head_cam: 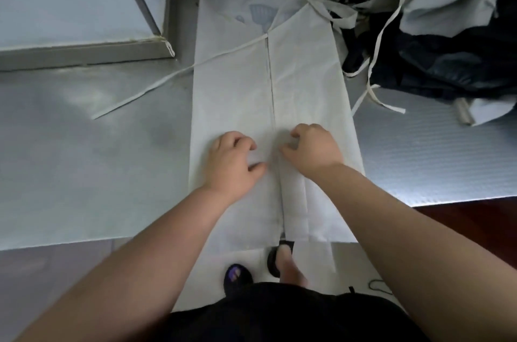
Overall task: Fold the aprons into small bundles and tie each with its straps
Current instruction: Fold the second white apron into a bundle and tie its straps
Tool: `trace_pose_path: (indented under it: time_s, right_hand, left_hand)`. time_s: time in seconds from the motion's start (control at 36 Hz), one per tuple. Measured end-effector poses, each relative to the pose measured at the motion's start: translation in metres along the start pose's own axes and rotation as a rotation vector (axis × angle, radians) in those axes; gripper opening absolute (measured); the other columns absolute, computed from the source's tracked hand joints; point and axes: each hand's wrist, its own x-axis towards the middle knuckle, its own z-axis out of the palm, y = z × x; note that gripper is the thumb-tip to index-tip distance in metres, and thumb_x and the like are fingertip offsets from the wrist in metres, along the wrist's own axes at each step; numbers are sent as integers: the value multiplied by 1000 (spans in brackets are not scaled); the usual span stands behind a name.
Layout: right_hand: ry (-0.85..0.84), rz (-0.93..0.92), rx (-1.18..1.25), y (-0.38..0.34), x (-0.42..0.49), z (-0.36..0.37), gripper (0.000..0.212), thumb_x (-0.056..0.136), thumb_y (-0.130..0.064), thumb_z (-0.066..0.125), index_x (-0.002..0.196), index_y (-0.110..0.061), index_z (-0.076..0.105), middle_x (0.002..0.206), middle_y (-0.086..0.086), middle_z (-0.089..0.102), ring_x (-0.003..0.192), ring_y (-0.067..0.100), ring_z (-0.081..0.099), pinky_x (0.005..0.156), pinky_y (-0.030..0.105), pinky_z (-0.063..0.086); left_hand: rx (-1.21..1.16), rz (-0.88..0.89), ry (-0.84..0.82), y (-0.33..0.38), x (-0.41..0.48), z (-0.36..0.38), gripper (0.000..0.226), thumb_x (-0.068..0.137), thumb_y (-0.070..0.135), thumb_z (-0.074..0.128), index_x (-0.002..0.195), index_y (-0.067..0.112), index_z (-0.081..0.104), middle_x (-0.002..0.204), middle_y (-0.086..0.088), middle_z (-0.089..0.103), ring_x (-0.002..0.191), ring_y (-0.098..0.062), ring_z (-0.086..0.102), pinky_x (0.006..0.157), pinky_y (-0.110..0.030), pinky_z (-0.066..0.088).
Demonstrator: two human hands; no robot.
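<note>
From the head view, a white apron (235, 95) lies lengthwise on a grey metal table (84, 159), its two long sides folded in so that their edges meet along a centre line; its near end hangs over the table's front edge. A faint blue print (258, 13) shows through the cloth at the far end, shaped somewhat like a spatula and too pale to read as writing. The left hand (232, 158) rests on the left flap, fingers curled down onto the cloth and thumb stretched toward the centre line; whether it grips any fabric I cannot tell. The right hand (312, 148) sits just across the line, fingers curled and thumb drawn in, pinching a small ruck at the right flap's inner edge. One strap (156, 83) trails off to the left across the table. At the far right lies a pile of aprons (436, 42) – white and dark ones tangled with loose ties – just beside the flat apron's right edge. Below the table edge, dark sandals (237, 276) stand on the floor (461, 229), above a black garment (279, 316).
</note>
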Motion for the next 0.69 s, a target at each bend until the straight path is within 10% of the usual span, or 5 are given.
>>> trace_pose_path:
  time_s: [0.25, 0.5, 0.69]
  right_hand:
    - [-54, 119, -55, 0, -62, 24, 43, 86, -46, 55, 115, -14, 54, 113, 8, 51, 107, 30, 50, 90, 39, 44]
    - [-116, 112, -108, -13, -67, 27, 10, 94, -15, 41, 85, -12, 43, 87, 7, 47, 79, 28, 45, 65, 29, 34]
    - [-154, 45, -12, -14, -63, 26, 31, 93, -16, 41, 62, -15, 36, 66, 1, 42, 72, 26, 45, 48, 26, 26]
  left_hand:
    - [59, 49, -90, -16, -58, -2, 52, 77, 49, 67, 120, 23, 56, 125, 3, 45, 120, -20, 39, 104, -32, 30]
    - [29, 70, -118, -21, -63, -6, 47, 83, 35, 68, 127, 21, 58, 134, -3, 46, 125, -23, 39, 105, -27, 25]
    - [53, 43, -134, -10, -61, 0, 45, 81, 36, 66, 124, 29, 57, 133, 5, 44, 125, -18, 38, 105, -29, 29]
